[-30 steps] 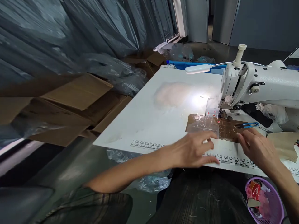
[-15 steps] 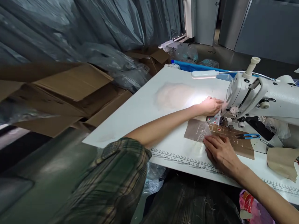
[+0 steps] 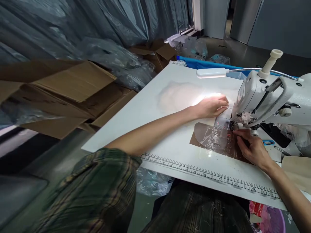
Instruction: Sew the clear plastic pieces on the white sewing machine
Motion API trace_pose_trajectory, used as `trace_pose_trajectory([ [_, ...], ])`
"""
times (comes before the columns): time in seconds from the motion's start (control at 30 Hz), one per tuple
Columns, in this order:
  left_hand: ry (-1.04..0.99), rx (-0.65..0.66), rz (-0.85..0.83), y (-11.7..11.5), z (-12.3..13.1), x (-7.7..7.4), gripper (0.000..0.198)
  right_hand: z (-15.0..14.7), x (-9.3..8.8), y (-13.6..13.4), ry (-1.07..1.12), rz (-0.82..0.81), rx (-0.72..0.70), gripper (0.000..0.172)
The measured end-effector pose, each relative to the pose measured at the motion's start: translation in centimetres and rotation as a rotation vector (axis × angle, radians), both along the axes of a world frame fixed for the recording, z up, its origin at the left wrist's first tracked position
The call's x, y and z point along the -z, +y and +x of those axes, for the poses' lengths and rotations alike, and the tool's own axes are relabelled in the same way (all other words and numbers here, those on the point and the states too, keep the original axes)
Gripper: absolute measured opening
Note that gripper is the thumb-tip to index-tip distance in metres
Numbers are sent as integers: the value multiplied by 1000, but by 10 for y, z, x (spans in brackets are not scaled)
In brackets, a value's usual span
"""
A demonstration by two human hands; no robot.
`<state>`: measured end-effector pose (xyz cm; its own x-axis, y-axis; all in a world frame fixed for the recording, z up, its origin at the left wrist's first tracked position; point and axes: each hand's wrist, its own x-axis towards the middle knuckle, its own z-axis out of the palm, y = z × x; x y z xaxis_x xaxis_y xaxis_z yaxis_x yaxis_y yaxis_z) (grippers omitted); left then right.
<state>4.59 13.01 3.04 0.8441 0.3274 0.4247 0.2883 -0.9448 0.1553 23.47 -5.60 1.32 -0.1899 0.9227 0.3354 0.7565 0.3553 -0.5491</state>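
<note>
My left hand (image 3: 211,106) reaches across the white table (image 3: 170,129) to the left of the white sewing machine (image 3: 269,97); its fingers lie curled on a clear plastic piece (image 3: 213,136) by the needle. My right hand (image 3: 250,147) rests on the same clear piece over a brown patch (image 3: 194,139) of the table, fingertips pinched close to the presser foot (image 3: 232,127). Small red marks show on the plastic under the needle.
A lamp (image 3: 211,72) on a flexible neck lights the needle area. Blue snips (image 3: 268,142) lie right of my right hand. A printed ruler (image 3: 206,174) runs along the table's near edge. Cardboard boxes (image 3: 73,94) and plastic bags stand at left; a purple basket (image 3: 272,220) sits at lower right.
My left hand went from the table's near edge up to the needle area. My right hand slid forward over the plastic to the presser foot. The view shifted right and closer.
</note>
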Motion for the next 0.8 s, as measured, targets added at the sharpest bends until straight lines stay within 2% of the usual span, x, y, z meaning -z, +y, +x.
trace_pose_trajectory([
  [0.1,-28,41,114,-23,-25,1,25,-5,3,3,-26,45,-41,29],
  [0.17,-43,116,139,-38,-35,4,27,-9,6,3,-76,77,-76,30],
  [0.3,-67,402,-96,-63,-43,13,19,-10,13,-1,-189,125,-86,33],
  [0.33,-65,438,-143,-68,-43,16,16,-9,15,-1,-200,134,-82,33],
  [0.4,-66,425,-150,-76,-43,21,13,-7,18,-1,-203,136,-74,33],
  [0.53,-75,356,-46,-82,-39,30,22,-6,21,-2,-173,122,-65,36],
  [0.67,8,314,3,-84,-37,32,23,-6,18,-9,-124,102,-33,39],
  [0.8,-41,323,91,-85,-37,31,21,-5,15,-12,-138,79,-53,38],
])
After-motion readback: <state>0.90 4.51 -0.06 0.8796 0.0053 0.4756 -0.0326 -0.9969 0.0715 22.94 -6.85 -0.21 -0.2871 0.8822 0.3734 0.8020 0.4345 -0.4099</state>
